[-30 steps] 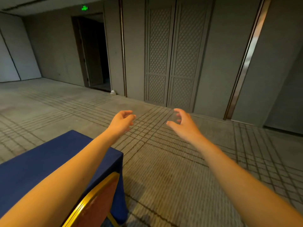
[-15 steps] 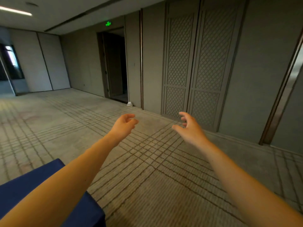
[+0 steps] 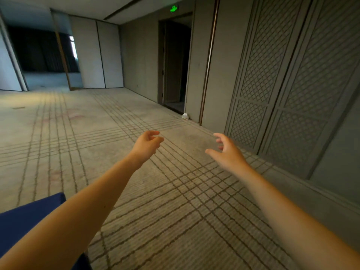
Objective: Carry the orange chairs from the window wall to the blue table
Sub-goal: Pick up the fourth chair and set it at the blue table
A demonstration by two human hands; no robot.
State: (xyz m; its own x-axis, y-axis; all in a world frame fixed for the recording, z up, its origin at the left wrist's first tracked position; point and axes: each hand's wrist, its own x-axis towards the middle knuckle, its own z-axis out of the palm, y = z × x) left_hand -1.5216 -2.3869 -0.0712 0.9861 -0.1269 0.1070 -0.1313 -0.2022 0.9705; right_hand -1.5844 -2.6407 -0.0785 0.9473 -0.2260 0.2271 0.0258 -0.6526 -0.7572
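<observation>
Out in front of the chest, over a beige carpet (image 3: 175,191) ruled with dark crossing lines, both bare arms reach forward with nothing in them. The left hand (image 3: 147,142) has its fingers (image 3: 154,133) loosely curled toward the thumb, closing on nothing. The right hand (image 3: 227,152) is cupped, with its thumb out to the side and its fingers (image 3: 219,135) bent and slightly apart, and it is also empty. The two hands are apart, palms roughly facing each other.

No orange chairs show anywhere in this view, so neither their bearing nor the way their backs run can be told. The far window wall (image 3: 42,49) does show, dark with drawn curtains and one bright sliver of glass, well away at the upper left across the floor. It lies ahead and left of the fingers, so the left hand is on the nearer side, though both are far from reaching anything. The corner of the table draped in deep blue cloth (image 3: 29,217) sits at the lower left edge, just beside the left forearm and partly under it.

Along the right run grey lattice-patterned wall panels (image 3: 288,84) and a dark open doorway (image 3: 175,61) beneath a green exit sign (image 3: 174,8). The step in hand is probably a walk toward the window side for a chair.
</observation>
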